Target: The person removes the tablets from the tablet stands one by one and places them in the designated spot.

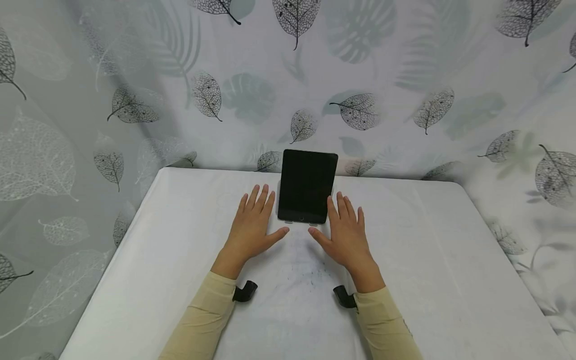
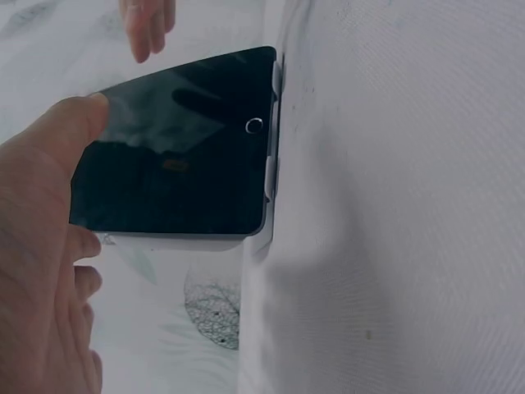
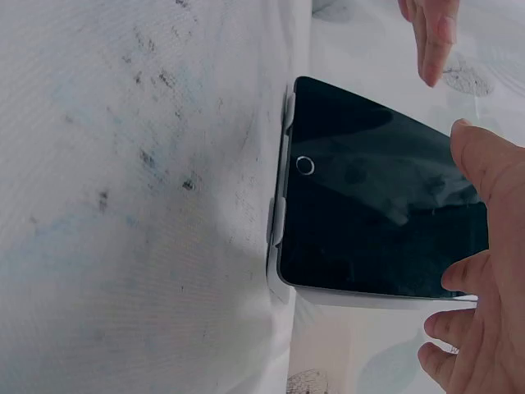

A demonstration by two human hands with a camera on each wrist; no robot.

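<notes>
A black tablet [image 1: 307, 186] with a round home button [image 2: 254, 125] leans upright on a light stand near the table's back edge. Two small lips of the stand [image 3: 280, 220] hold its lower edge. My left hand [image 1: 251, 225] is to the left of the tablet, fingers straight and spread, thumb pointing inward below the screen. On the other side, my right hand [image 1: 346, 235] mirrors it, its index fingertip right at the tablet's right edge in the head view. Neither hand grips anything. Both palms face down toward the table.
A white cloth covers the table [image 1: 189, 210], with dark specks in front of the tablet. Behind stands a leaf-patterned curtain [image 1: 279, 90]. A black curved piece is at each wrist, one by the left sleeve [image 1: 245, 291] and one by the right sleeve [image 1: 344, 297].
</notes>
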